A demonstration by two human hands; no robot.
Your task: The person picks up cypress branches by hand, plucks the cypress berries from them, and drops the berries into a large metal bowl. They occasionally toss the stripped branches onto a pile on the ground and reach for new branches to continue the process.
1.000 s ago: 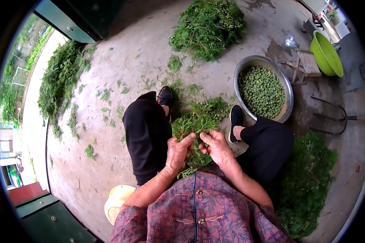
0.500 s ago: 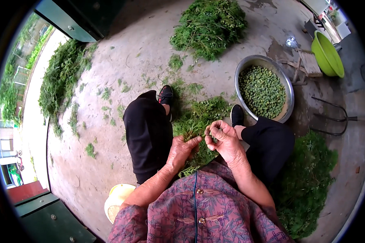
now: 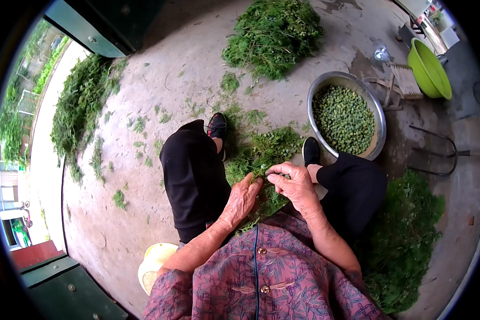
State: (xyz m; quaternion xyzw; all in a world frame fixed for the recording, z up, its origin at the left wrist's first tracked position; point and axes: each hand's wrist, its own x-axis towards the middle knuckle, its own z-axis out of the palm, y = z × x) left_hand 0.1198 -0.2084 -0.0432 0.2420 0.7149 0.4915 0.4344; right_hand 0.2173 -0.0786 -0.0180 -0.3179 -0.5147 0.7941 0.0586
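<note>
**Feathery green sprig [image 3: 258, 172] at the fingertips**

Left hand [image 3: 242, 199]: thumb and fingers pinched on the sprig, soft and frond-like, above loose clippings [image 3: 274, 144]. Right hand [image 3: 294, 186]: thumb and forefinger bent close at its tip; cannot tell whether they grip. Round metal basin [image 3: 381, 118], smooth-rimmed, heaped with small knobbly green fruits [image 3: 344, 118]. Pale tub [image 3: 156, 250] partly covered by a patterned sleeve [image 3: 169, 292]. Dark foliage pile [image 3: 408, 240] partly behind trouser leg [image 3: 354, 186], fine detail lost.
</note>
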